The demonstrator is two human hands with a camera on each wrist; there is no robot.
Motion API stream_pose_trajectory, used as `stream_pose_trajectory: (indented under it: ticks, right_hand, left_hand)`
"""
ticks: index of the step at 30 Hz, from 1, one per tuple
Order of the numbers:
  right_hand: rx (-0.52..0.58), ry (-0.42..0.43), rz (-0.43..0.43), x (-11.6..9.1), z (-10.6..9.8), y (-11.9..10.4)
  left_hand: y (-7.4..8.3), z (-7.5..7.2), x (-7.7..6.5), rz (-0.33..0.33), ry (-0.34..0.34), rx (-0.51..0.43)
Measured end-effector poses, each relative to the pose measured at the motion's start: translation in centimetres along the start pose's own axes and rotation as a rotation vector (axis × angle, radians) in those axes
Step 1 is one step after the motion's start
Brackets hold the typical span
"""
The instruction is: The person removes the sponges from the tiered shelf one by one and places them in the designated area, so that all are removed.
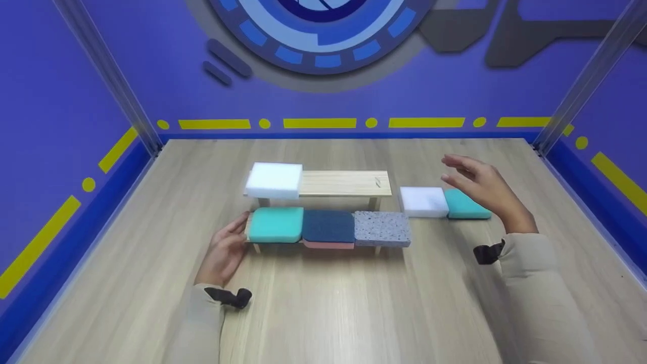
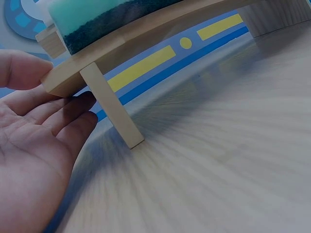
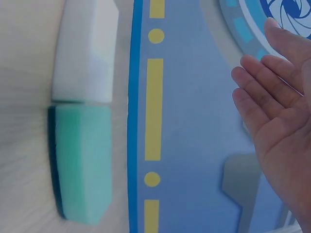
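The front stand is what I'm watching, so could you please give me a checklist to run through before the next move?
1. Left hand holding the left end of the front stand: ok, thumb above and fingers below.
2. Right hand free: ok, open and holding nothing.
3. Teal, navy and grey sponges in a row on the front stand: ok.
4. Grey sponge fully supported at its right edge: cannot tell, as it hides the stand's end.
5. Room on the rear stand: ok, bare wood right of its white sponge.
6. All sponges on stands: not ok, another white and another teal lie on the table.
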State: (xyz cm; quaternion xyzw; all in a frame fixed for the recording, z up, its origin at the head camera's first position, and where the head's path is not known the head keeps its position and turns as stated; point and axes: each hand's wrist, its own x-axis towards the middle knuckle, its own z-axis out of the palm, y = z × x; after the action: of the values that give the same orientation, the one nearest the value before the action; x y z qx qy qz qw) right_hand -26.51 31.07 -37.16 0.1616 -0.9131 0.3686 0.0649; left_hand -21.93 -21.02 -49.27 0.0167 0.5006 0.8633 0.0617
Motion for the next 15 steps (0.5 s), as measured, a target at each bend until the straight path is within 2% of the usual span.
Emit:
stream_pose_trajectory:
  ticks: [15]
  right_hand:
    - [0.081,-0.079,-0.053,2.5,2.0,-4.3]
  left_hand:
    - [0.0,0.1,0.0,0.008,0.013,-0.015]
